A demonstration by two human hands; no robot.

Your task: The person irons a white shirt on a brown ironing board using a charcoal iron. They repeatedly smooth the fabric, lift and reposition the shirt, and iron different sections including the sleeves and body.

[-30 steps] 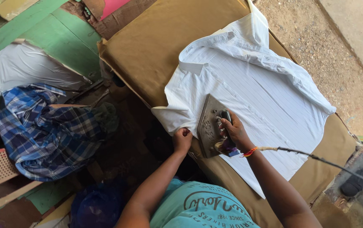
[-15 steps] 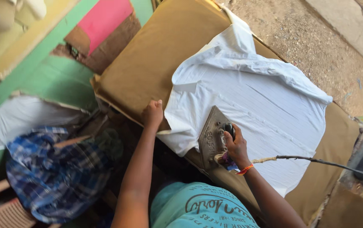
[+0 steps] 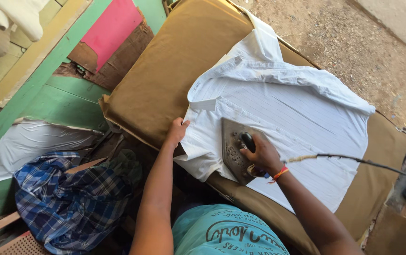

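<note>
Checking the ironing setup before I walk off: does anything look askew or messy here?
Mostly tidy. The white shirt lies flat under the iron, but a blue checked cloth sits crumpled in a heap beside the padded table.
</note>
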